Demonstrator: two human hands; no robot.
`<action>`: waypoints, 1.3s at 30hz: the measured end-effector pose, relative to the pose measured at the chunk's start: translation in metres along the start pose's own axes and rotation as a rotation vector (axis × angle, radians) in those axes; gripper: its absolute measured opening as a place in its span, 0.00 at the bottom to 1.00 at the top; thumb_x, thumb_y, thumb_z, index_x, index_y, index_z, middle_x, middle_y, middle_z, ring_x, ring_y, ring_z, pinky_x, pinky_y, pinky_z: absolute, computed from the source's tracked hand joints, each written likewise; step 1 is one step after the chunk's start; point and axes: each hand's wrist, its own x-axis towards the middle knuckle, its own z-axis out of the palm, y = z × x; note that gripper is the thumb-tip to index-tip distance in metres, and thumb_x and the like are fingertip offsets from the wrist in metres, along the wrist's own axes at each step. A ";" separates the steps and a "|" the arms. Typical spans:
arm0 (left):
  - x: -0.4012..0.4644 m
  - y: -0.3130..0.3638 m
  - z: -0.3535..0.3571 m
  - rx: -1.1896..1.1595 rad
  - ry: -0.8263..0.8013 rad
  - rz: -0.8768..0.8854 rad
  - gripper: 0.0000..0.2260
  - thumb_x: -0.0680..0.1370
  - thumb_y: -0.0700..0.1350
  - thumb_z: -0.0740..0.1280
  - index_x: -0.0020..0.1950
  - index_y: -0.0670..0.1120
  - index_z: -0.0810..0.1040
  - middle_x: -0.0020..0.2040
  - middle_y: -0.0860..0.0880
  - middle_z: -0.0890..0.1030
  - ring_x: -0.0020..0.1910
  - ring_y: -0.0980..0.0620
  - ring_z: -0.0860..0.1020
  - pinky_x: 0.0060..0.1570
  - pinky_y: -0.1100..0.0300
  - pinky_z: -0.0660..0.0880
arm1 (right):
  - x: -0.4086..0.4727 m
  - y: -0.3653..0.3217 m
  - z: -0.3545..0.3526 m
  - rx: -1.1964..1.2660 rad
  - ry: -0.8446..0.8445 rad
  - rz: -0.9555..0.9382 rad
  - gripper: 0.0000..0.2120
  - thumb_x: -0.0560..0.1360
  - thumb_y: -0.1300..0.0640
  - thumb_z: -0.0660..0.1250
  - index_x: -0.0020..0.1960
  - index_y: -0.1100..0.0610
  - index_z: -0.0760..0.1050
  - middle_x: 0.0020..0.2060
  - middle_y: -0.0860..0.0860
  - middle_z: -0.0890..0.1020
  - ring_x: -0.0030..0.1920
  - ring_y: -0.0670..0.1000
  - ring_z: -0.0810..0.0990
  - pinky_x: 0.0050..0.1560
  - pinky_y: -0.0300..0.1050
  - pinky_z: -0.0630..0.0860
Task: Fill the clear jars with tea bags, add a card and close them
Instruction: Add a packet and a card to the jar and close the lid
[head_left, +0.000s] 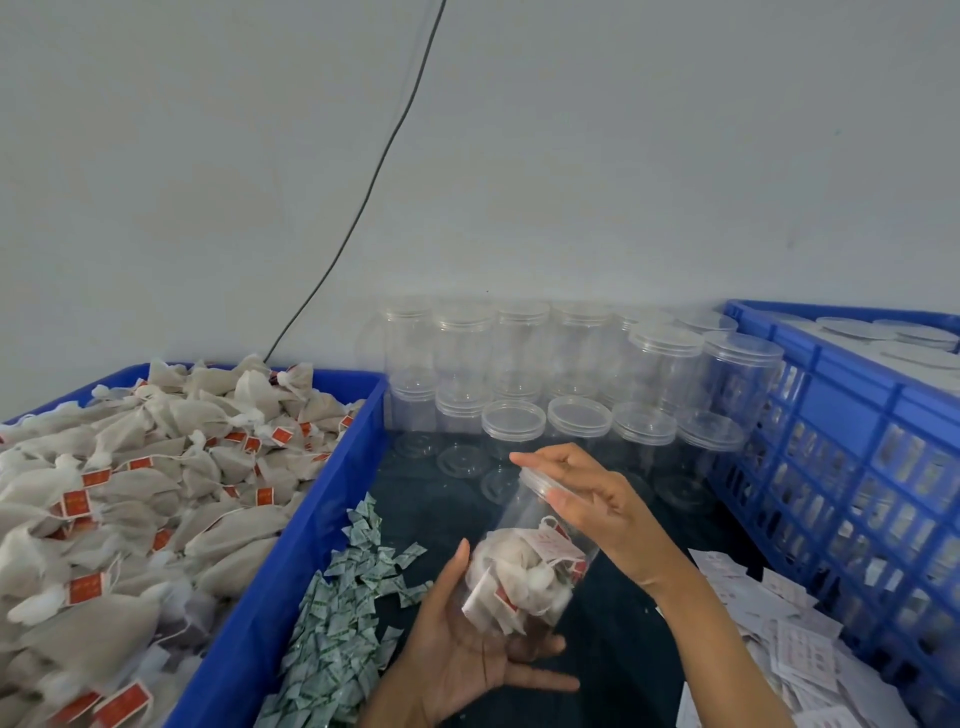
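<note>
The left hand (467, 644) cradles a tilted, bag-filled jar (524, 566) in curled fingers while the right hand (582, 493) fingers pinch its lid (540, 480).

Single head view, close above hands (582, 499), facing forward-down toward wall (623, 156).

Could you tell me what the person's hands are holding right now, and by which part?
Both hold one clear jar of tea bags: the left hand cradles its base end, and the right hand grips the lid at its mouth.
</note>
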 end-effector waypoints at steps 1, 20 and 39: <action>0.000 0.000 0.001 0.016 -0.003 0.024 0.35 0.70 0.60 0.73 0.68 0.38 0.74 0.56 0.32 0.78 0.52 0.33 0.79 0.58 0.29 0.69 | 0.000 0.001 0.000 0.004 0.016 0.002 0.16 0.77 0.52 0.62 0.62 0.42 0.78 0.55 0.49 0.76 0.59 0.47 0.76 0.56 0.36 0.74; 0.007 0.001 0.003 0.113 0.316 0.293 0.25 0.70 0.57 0.73 0.57 0.40 0.82 0.52 0.35 0.81 0.42 0.43 0.81 0.37 0.52 0.79 | 0.002 -0.006 -0.006 0.005 -0.090 0.342 0.20 0.76 0.43 0.65 0.67 0.35 0.68 0.67 0.38 0.72 0.67 0.37 0.69 0.63 0.38 0.68; 0.010 -0.002 0.000 0.132 0.329 0.320 0.32 0.64 0.66 0.75 0.56 0.43 0.84 0.56 0.37 0.81 0.48 0.43 0.81 0.42 0.49 0.79 | -0.002 -0.010 0.010 -0.030 -0.006 0.332 0.35 0.66 0.31 0.63 0.71 0.36 0.60 0.63 0.38 0.68 0.65 0.40 0.68 0.55 0.37 0.67</action>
